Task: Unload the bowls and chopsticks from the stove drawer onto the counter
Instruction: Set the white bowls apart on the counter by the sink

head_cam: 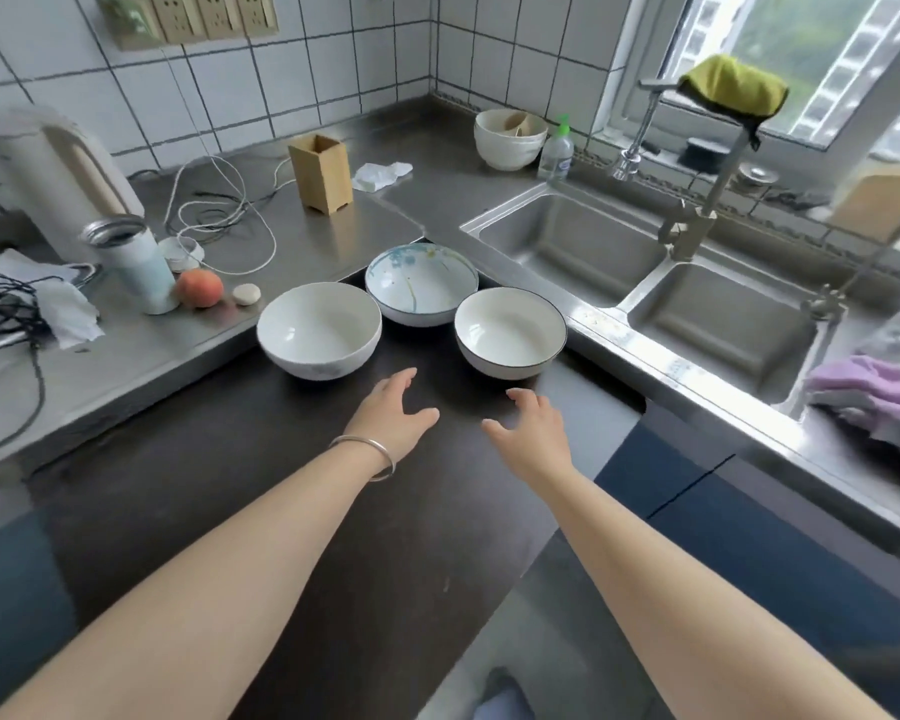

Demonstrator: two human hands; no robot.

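Note:
Three bowls stand on the dark pulled-out drawer surface (281, 459): a plain white bowl (319, 330) at left, a blue-splashed bowl (421, 283) behind, and a dark-rimmed white bowl (510, 332) at right. My left hand (396, 415), with a silver bangle on the wrist, hovers open just in front of the white bowl. Open too, my right hand (528, 428) is just below the dark-rimmed bowl. Neither hand touches a bowl. No chopsticks are visible. An empty wooden holder (320, 171) stands on the steel counter (302, 236).
On the left counter are a kettle (58, 168), a steel tumbler (133, 265), a peach (200, 287), cords and tissues. Stacked bowls (510, 137) and a soap bottle (556, 150) stand at the back. A double sink (645, 283) with a tap lies to the right, with cloths beside it.

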